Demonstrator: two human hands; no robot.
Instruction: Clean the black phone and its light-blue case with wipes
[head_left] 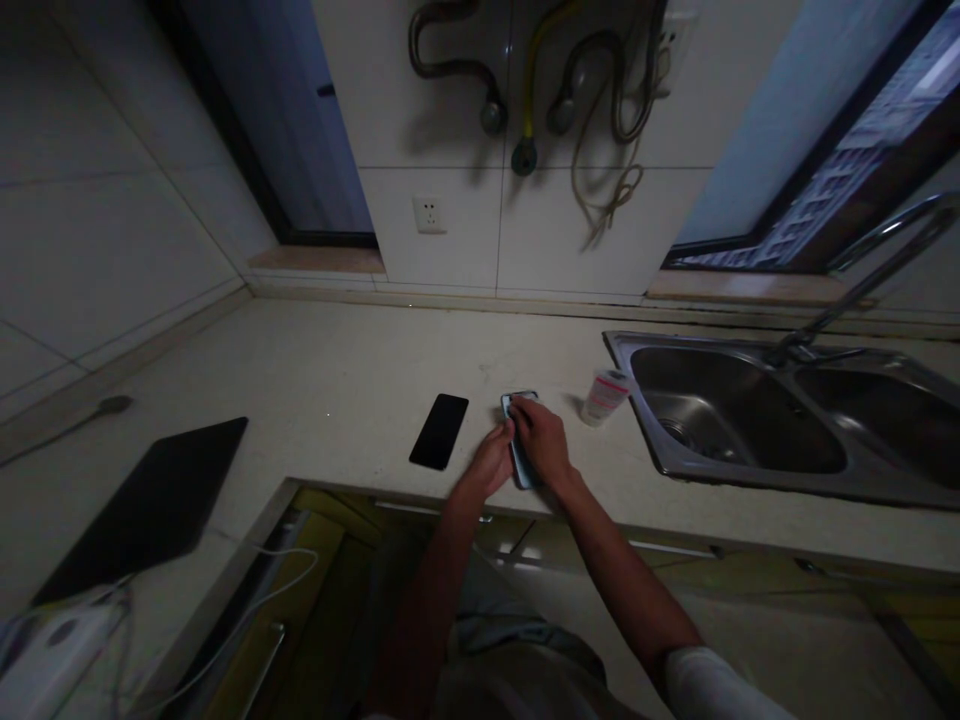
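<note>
A blue phone case (519, 462) lies on the pale counter (337, 380) near its front edge. My right hand (541, 440) rests over the case with its fingers curled on its right side and top. My left hand (491, 462) presses against the case's left edge, fingers closed on it. A black phone (439, 431) lies flat on the counter just left of my hands, touched by neither. A small white tube with a pink label (604, 397) lies to the right of the case.
A steel double sink (750, 420) with a tap (862, 290) fills the right side. A black flat board (142, 510) lies at the left, with a white device and cable (52, 650) at the lower left. Hoses (525, 80) and a socket (429, 214) sit on the back wall.
</note>
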